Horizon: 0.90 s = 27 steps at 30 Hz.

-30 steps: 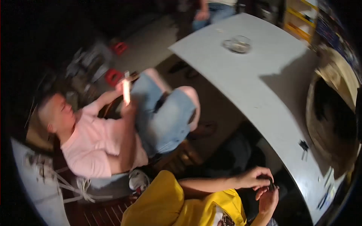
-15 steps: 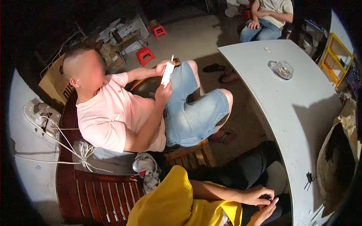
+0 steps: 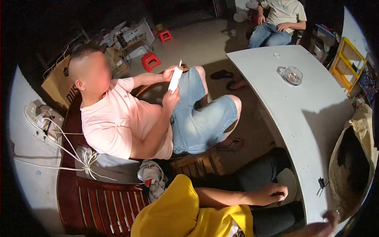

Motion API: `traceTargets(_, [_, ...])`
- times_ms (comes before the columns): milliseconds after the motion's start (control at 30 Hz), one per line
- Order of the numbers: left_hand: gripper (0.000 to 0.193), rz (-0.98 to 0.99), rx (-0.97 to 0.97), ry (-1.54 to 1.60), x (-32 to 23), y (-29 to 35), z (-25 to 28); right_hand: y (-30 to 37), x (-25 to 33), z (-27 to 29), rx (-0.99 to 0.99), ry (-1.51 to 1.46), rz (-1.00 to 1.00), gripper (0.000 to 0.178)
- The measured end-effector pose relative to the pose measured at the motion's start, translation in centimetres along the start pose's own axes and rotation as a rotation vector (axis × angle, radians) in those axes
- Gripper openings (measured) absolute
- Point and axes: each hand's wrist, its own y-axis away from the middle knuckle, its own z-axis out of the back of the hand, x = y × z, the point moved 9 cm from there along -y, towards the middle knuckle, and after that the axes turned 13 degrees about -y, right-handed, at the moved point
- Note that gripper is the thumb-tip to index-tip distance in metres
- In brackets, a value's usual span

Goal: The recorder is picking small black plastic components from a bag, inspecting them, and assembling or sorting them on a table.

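My left hand (image 3: 272, 194), at the end of a bare arm from a yellow sleeve, is curled above my dark trousers. A small black object (image 3: 279, 194) shows partly between its fingers; its kind is hidden. My right hand (image 3: 325, 227) reaches over the near end of the white table (image 3: 276, 91) at the lower right. It is smeared by motion, so whether it holds anything cannot be made out. Close by on the tabletop lies a small black piece with thin prongs (image 3: 321, 184).
A glass ashtray (image 3: 293, 75) stands farther along the table. An open tan sack (image 3: 357, 158) is at its right edge. On my left a seated person in pink (image 3: 114, 114) holds a white box (image 3: 175, 79). Another person (image 3: 278, 21) sits beyond. Red stools (image 3: 150, 61) stand behind.
My hands have parted: the right has swung right over the table, while the left stays curled, slightly higher. The far person's hands have moved apart. The view has shifted slightly.
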Motion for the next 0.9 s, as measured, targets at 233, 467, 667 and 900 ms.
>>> traceTargets(233, [0.025,0.036,-0.037,-0.430,-1.1,0.4,0.4,19.7,-2.5,-8.4,0.786,-0.560,-1.311,0.027])
traceTargets(467, [0.053,0.092,0.286,-0.314,0.7,0.9,-0.4,25.6,-3.5,-8.3,0.555,-0.795,-1.702,0.030])
traceTargets(667, [0.031,0.262,-0.052,-0.525,4.1,1.9,9.9,28.2,-5.5,-5.8,0.320,-0.704,-1.763,0.031])
traceTargets(900, [0.014,0.350,0.274,0.253,2.7,1.8,1.5,25.4,-2.1,-8.4,0.156,-1.124,-1.806,0.027])
